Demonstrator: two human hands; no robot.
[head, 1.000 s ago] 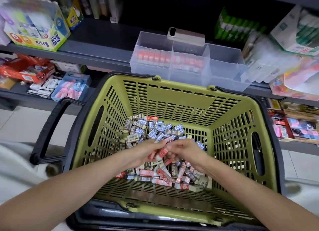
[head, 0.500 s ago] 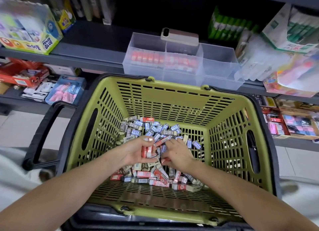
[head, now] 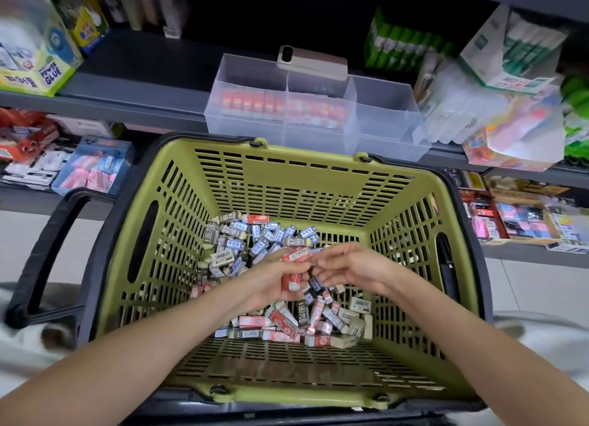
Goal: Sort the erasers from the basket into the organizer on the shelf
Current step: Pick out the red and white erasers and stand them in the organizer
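Bunching red erasers [head: 291,279] over the basket [head: 223,150].
Left hand [head: 271,285] is gripping several above the loose ones; right hand [head: 353,266] is hovering alongside, half-curled, hold unclear. Probably light, firm and slick-sleeved, they are calling for a pinch across the long sides.

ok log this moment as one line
left hand: holds red erasers | right hand: open, beside it | basket: loose erasers inside | organizer: partly filled

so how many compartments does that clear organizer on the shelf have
3, side by side in the organizer: the left compartment and middle compartment hold red erasers, the right compartment looks empty. None seems hidden.
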